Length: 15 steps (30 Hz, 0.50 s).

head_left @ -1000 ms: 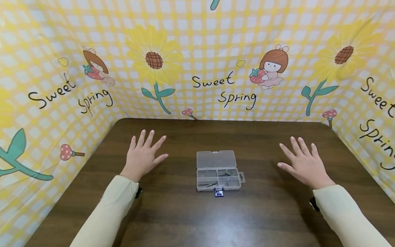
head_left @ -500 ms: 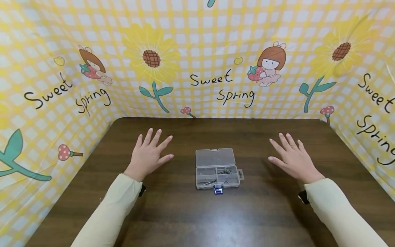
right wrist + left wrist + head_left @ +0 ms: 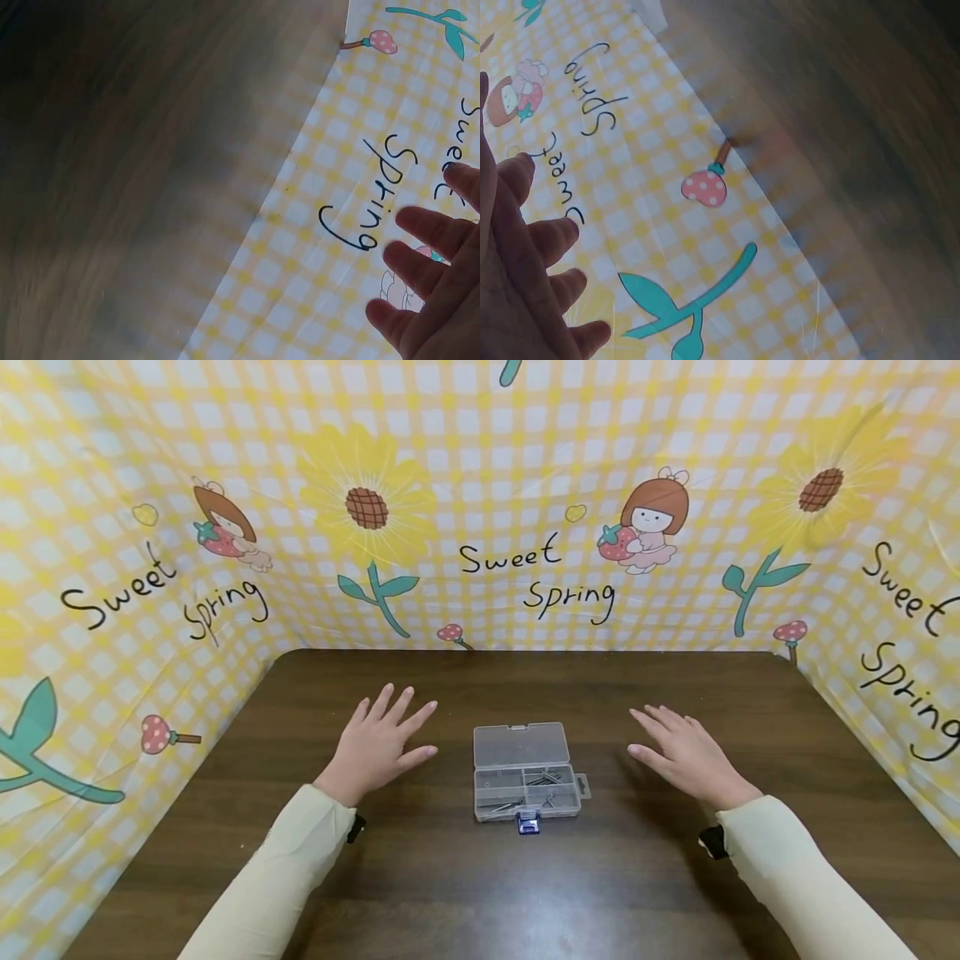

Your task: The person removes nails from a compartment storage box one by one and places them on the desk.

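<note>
A clear plastic compartment box (image 3: pixel 499 783) lies on the dark wooden table with its lid (image 3: pixel 521 745) folded back, away from the person. Thin metal screws or nails (image 3: pixel 545 778) lie in several of its compartments, and a blue latch (image 3: pixel 528 825) hangs at the front. To the left of the box, my left hand (image 3: pixel 375 747) is held palm down with fingers spread and nothing in it. My right hand (image 3: pixel 686 756), fingers extended, is over the table on the box's right, also holding nothing. Both wrist views show bare fingers at the edge.
The brown table (image 3: pixel 450 893) has a glossy reflection near its front. A yellow checked cloth (image 3: pixel 495 468) printed with flowers rises behind it and along both sides. A hang tab (image 3: pixel 582 786) sticks out from the box's right side.
Both hands have moved inward toward the box, the left one rightward and the right one leftward. The box has stayed in its place on the table.
</note>
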{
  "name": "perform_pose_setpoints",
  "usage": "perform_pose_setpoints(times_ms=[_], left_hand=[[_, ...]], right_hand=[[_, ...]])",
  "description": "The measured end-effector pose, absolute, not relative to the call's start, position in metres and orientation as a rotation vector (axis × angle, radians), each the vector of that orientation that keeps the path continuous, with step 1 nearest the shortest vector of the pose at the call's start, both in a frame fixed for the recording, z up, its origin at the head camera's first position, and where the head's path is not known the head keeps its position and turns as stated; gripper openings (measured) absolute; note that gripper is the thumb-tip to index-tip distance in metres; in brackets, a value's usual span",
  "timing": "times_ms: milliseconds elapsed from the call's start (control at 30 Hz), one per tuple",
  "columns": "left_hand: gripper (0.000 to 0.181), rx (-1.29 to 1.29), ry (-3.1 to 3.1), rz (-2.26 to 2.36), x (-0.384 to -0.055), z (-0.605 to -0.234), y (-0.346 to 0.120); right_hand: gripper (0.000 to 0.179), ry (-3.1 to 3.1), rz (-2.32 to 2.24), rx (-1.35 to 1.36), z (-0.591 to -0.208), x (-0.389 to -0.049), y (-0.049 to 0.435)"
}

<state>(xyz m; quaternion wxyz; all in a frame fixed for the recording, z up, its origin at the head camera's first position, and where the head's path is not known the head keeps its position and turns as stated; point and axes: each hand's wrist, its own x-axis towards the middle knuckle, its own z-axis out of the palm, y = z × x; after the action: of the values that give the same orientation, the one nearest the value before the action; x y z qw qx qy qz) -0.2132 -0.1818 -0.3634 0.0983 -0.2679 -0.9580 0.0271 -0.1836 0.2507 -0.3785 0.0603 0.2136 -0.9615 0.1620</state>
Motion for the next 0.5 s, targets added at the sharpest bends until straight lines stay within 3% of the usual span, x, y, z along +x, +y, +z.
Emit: perform_pose_setpoints(times_ms=[500], left_hand=[[0.066, -1.024, -2.849, -0.175, -0.202, -0.372, -0.164]], right_hand=[[0.053, -2.902, 0.65, 0.724, -0.384, -0.189, 0.222]])
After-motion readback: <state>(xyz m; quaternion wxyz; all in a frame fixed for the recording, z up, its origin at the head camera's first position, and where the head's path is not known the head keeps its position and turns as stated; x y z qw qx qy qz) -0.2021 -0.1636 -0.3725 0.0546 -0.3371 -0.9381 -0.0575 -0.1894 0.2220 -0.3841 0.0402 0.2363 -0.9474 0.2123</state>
